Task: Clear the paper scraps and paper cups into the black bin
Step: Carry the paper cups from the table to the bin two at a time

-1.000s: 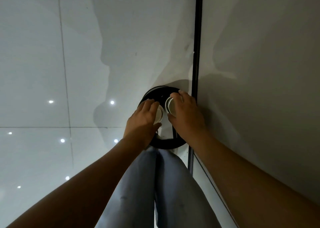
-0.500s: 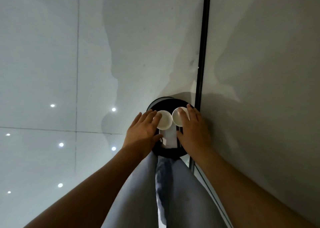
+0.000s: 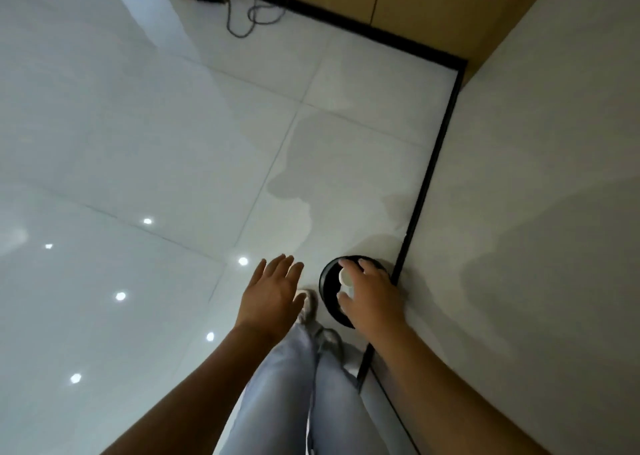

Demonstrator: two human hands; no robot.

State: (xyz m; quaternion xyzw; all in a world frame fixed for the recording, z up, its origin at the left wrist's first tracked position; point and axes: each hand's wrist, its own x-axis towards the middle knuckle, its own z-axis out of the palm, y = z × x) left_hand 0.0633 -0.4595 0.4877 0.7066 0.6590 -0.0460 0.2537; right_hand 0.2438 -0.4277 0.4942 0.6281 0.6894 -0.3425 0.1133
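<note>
Just above the black bin [image 3: 329,286], the right hand [image 3: 372,298] curls its fingers and thumb round a white paper cup [image 3: 346,278], held over the bin's dark opening. Beside it, the left hand [image 3: 270,295] hangs apart from the bin with fingers straight and spread, holding nothing. Below both are legs in pale jeans [image 3: 294,385] and a shoe [image 3: 308,307] on the glossy white tiled floor [image 3: 138,125]. The bin stands against the wall's black skirting [image 3: 426,184]. Far off, a cable [image 3: 252,18] lies coiled on the tiles.
</note>
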